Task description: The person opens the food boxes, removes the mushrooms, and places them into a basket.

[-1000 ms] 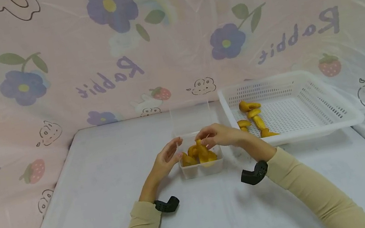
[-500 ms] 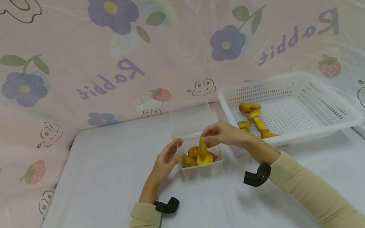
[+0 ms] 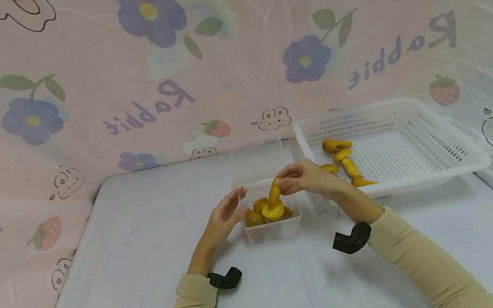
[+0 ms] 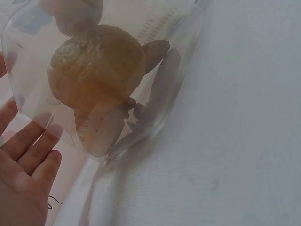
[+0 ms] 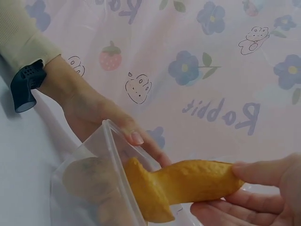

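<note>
A yellow mushroom [image 3: 274,201] is pinched at its stem end between the thumb and fingers of my right hand [image 3: 302,178]. It leans cap down at the mouth of a clear plastic box [image 3: 274,231]. The right wrist view shows the held mushroom [image 5: 197,181] with its cap partly behind the box rim [image 5: 124,174]. Other brownish-yellow mushrooms [image 3: 254,217] lie inside the box and show through its wall in the left wrist view. My left hand [image 3: 221,220] rests against the box's left side with its fingers [image 4: 40,146] extended, not curled round anything.
A white perforated basket [image 3: 429,177] stands to the right of the box, with several mushrooms [image 3: 347,161] along its left side. The box's clear lid [image 3: 257,160] stands raised behind it. A patterned curtain [image 3: 231,68] hangs beyond the white table [image 3: 152,236].
My right hand has risen slightly and moved right with the mushroom's stem end, tilting the stem rightward. The mushroom's cap now shows more plainly above the others. My left hand stays in place.
</note>
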{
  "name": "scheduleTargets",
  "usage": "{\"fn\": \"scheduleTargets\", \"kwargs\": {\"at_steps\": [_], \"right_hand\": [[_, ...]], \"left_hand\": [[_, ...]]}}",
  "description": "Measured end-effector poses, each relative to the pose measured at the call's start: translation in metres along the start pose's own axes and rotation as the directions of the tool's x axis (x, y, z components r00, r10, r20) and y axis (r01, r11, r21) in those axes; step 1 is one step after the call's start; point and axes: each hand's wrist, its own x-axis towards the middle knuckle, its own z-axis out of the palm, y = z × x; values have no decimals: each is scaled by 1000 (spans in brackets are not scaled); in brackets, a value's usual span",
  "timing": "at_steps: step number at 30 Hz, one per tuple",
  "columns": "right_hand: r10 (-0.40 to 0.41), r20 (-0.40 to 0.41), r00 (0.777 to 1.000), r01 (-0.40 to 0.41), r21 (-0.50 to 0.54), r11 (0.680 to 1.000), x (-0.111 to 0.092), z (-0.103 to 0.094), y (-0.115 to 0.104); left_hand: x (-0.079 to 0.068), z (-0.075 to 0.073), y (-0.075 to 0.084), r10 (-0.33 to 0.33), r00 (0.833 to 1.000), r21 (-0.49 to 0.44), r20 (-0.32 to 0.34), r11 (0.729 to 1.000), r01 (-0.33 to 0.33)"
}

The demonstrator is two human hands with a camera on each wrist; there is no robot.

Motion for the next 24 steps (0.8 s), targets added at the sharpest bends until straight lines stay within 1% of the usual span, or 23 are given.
{"fn": "scheduleTargets", "kwargs": {"at_steps": [8, 13, 18, 24], "right_hand": [[12, -56, 998, -9, 56, 998, -4, -2, -4], [20, -77, 997, -13, 91, 996, -10, -7, -9], [-8, -90, 996, 22, 150, 988, -15, -14, -11], [-22, -126, 992, 43, 166, 985, -19, -22, -9]], "left_hand": [[0, 0, 2, 18, 1000, -4, 6, 1000, -18], [-1, 0, 2, 3, 1000, -7, 9, 1000, -3], [-1, 0, 1, -9, 1000, -7, 8, 1000, 9], [-1, 0, 1, 4, 1000, -2, 8, 1000, -4]]}}
